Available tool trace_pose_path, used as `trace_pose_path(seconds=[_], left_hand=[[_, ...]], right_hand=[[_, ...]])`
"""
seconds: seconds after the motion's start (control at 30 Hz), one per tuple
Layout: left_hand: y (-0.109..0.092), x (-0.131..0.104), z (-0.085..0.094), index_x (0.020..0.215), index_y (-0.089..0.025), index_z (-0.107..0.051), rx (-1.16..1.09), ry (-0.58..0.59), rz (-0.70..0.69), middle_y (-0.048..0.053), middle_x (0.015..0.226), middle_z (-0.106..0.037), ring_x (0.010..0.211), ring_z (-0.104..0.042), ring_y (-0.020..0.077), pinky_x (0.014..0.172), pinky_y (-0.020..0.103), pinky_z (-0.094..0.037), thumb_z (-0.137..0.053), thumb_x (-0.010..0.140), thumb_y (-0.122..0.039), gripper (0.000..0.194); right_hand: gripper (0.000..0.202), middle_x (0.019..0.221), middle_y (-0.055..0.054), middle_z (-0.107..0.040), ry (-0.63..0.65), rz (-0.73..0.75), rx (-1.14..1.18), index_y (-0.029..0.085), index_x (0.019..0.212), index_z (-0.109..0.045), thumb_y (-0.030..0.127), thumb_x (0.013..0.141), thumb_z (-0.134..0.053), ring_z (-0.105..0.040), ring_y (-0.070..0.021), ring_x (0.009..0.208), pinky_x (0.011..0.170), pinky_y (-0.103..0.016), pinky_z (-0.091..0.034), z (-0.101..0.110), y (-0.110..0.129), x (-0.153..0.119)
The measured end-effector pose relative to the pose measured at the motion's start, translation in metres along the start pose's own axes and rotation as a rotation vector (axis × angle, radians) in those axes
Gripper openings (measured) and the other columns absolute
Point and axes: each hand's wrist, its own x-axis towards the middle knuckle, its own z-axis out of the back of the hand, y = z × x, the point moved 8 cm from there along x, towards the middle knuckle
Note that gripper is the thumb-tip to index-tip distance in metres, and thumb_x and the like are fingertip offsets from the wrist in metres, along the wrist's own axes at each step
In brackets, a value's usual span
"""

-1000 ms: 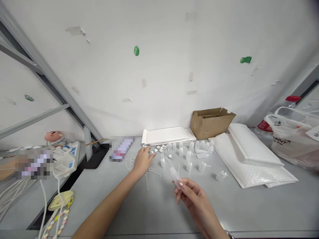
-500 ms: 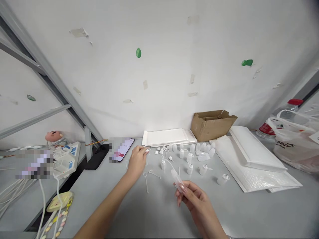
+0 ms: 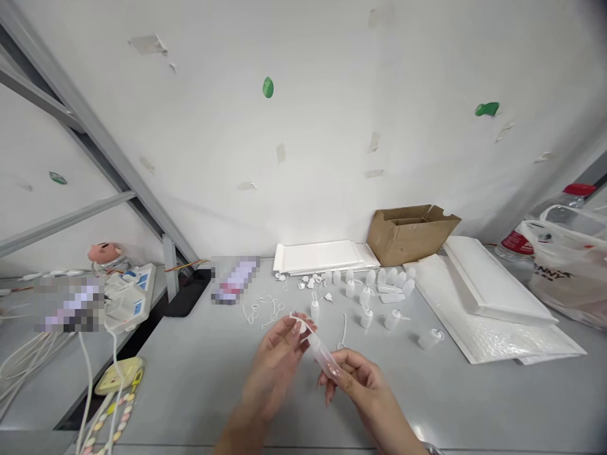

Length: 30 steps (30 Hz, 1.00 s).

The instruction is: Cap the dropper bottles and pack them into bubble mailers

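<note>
My right hand (image 3: 363,379) grips a small translucent squeeze bottle (image 3: 322,355), tilted with its neck toward the upper left. Close to that neck, my left hand (image 3: 277,351) pinches a small white cap (image 3: 302,327). A thin white strap runs between the cap and the bottle's neck; whether the cap touches the mouth I cannot tell. Beyond my hands stand several capped bottles (image 3: 367,318), with several uncapped ones (image 3: 392,276) farther back. Loose white caps (image 3: 310,280) lie near them. Looped white straps (image 3: 272,309) are scattered left of the bottles.
A cardboard box (image 3: 403,240) and flat white packages (image 3: 322,256) sit against the wall. Padded envelopes (image 3: 497,284) and a plastic bag (image 3: 564,272) are on the right. On the left lie a phone (image 3: 234,278), a power strip (image 3: 130,300) and cables.
My left hand has come back from the loose caps toward me and now holds a white cap at the bottle's neck. The bottle has shifted slightly left and down in my right hand.
</note>
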Motion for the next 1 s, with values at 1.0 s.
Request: trace_pose_path(seconds=[1.0], left_hand=[[0.021,0.001,0.023,0.059,-0.019,-0.068,0.106,-0.251,-0.124,0.004,0.079,-0.074,0.090,-0.064,0.0237,0.088,0.039,-0.043,-0.079,0.054,-0.035,0.020]], right_hand=[[0.039,0.062,0.000,-0.060,-0.194,0.033,-0.104,0.017,0.085,-0.064,0.049,0.063,-0.073,-0.054,-0.0143,0.056,0.055,-0.027,-0.045,0.013,0.002,0.004]])
